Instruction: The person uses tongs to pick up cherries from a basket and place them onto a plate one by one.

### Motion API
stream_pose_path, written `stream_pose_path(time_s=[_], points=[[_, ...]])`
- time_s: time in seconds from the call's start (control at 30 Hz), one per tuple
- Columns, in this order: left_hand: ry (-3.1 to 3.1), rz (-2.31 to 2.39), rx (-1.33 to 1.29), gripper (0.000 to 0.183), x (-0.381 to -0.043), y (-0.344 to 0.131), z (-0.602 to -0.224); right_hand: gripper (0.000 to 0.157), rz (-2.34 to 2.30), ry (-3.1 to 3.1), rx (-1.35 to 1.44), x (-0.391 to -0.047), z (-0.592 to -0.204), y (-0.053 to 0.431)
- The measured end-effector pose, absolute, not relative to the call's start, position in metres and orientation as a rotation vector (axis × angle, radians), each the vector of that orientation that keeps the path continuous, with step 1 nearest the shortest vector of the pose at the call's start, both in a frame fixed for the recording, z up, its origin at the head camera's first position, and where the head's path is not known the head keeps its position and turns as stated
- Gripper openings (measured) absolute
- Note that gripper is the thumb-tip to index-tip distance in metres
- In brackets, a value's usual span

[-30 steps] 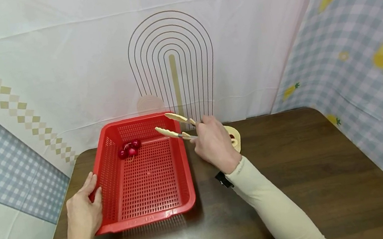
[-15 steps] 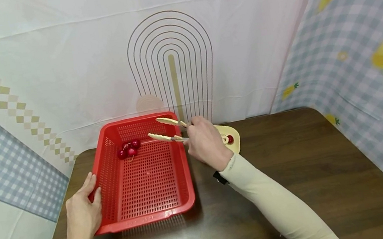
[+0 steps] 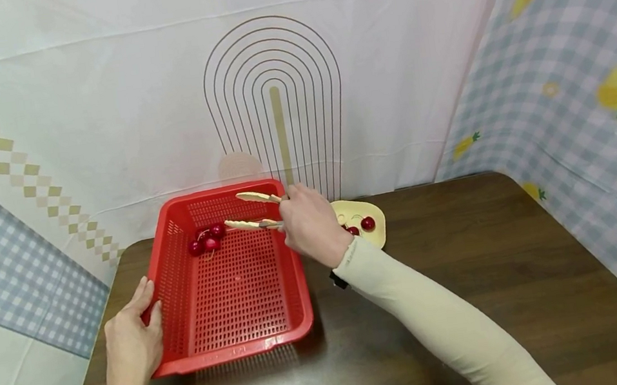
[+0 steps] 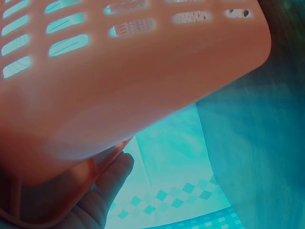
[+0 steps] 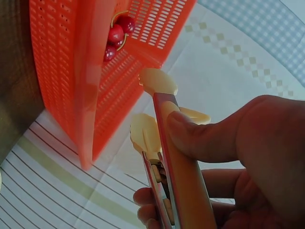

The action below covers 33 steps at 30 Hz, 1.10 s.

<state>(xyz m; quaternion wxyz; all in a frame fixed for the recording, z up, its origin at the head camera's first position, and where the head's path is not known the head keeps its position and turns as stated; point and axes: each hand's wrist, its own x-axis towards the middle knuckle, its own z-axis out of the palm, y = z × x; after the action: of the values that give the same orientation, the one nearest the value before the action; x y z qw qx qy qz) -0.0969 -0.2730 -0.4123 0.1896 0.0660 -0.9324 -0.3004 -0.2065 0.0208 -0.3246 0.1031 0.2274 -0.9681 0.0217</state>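
My left hand (image 3: 133, 339) grips the left rim of a red plastic basket (image 3: 297, 298), whose underside fills much of the left wrist view. My right hand (image 3: 313, 224) holds a pair of cream-tipped tongs (image 5: 181, 176), thumb on one arm and fingers round the other. The tong tips are spread apart with nothing between them, over the basket's far right part in the head view. Inside the basket, a small cluster of dark red cherries (image 3: 212, 244) with stems lies toward the far left; it also shows in the right wrist view as cherries (image 5: 116, 33).
A pale yellow plate (image 3: 375, 210) stands on the brown wooden table (image 3: 470, 262) behind and right of my right hand, partly hidden by it, with cherries (image 3: 368, 223) on it. A patterned cloth (image 3: 157, 108) hangs at the table's back edge.
My right hand has moved left with the tongs, carrying the tips farther over the basket. More of the plate and its cherries now shows. The left hand and basket have stayed put.
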Motion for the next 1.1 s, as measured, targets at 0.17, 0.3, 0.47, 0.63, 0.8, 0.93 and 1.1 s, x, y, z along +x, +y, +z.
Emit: stream_pose_path(time_s=[0.17,0.3,0.47,0.63,0.8,0.93,1.1], points=[[-2.619,-0.846,0.188,0.044,-0.098,-0.273,-0.412,0.023,0.034,-2.863,0.709,-0.209,-0.321,0.014],[-2.627,-0.845,0.192,0.045,-0.097,-0.273,-0.412,0.016,0.006,-2.841,0.75,-0.212,-0.32,0.008],[-2.634,-0.843,0.193,0.045,-0.097,-0.274,-0.411,0.011,-0.061,-2.833,0.791,-0.215,-0.318,-0.001],[-2.634,-0.846,0.188,0.045,-0.097,-0.273,-0.411,0.013,-0.134,-2.831,0.814,-0.218,-0.318,-0.01],[-2.629,-0.838,0.184,0.045,-0.097,-0.273,-0.412,0.007,-0.175,-2.842,0.83,-0.218,-0.319,-0.018],[-2.623,-0.831,0.181,0.044,-0.097,-0.273,-0.413,0.006,-0.183,-2.85,0.842,-0.22,-0.32,-0.024],[-2.619,-0.833,0.178,0.044,-0.097,-0.273,-0.413,0.008,-0.213,-2.849,0.843,-0.222,-0.323,-0.031]])
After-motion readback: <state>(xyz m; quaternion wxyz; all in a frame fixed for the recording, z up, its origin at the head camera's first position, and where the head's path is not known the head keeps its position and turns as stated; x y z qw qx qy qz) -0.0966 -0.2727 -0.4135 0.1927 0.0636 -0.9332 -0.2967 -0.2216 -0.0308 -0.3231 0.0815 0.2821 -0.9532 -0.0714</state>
